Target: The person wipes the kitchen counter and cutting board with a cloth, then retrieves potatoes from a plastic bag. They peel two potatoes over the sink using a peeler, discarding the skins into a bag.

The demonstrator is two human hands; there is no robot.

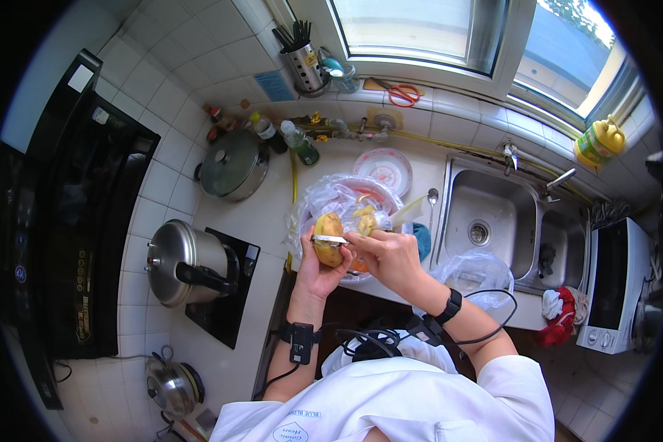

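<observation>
Cradled upright in my left hand is a yellow-brown potato. My right hand is closed on a peeler, whose metal blade lies across the potato. Just beyond both hands, a bowl lined with a clear plastic bag holds pale peels and orange scraps; much of its inside is hidden by my hands. A pale, translucent elongated item sticks out over the bowl's right side, too unclear to name.
A plate and spoon lie behind. Right are a double sink, plastic bag and microwave. Left are a pressure cooker, lidded pot and kettle. Bottles stand at the back; scissors on the sill.
</observation>
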